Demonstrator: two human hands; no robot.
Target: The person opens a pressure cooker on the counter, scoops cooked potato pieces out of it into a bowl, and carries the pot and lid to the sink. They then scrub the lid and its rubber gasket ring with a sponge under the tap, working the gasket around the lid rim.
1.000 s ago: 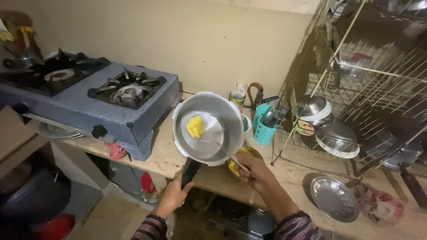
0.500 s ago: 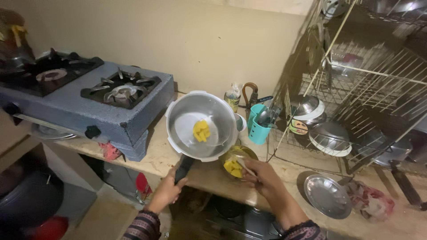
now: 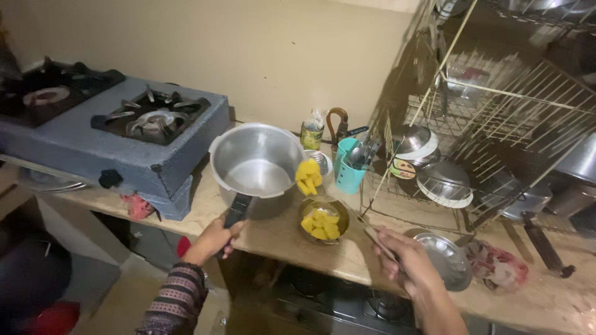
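My left hand (image 3: 214,239) grips the black handle (image 3: 237,209) of a steel pot (image 3: 256,162), which is tilted toward the right over the counter. A clump of yellow food pieces (image 3: 308,175) hangs at the pot's right rim, just above a small bowl (image 3: 340,211) that holds more yellow pieces (image 3: 320,224). My right hand (image 3: 410,263) is off to the right of the bowl and holds a thin metal spoon (image 3: 371,236) by its handle.
A blue two-burner gas stove (image 3: 124,139) stands left of the pot. A teal utensil holder (image 3: 347,174), a small bottle (image 3: 311,133) and a wire dish rack (image 3: 496,124) with steel dishes are at the back right. A steel plate (image 3: 444,251) and a crumpled cloth (image 3: 496,267) lie by my right hand.
The pot has tipped to the right, and the yellow pieces slid from its bottom to the rim above the bowl. My right hand drew the spoon away to the right.
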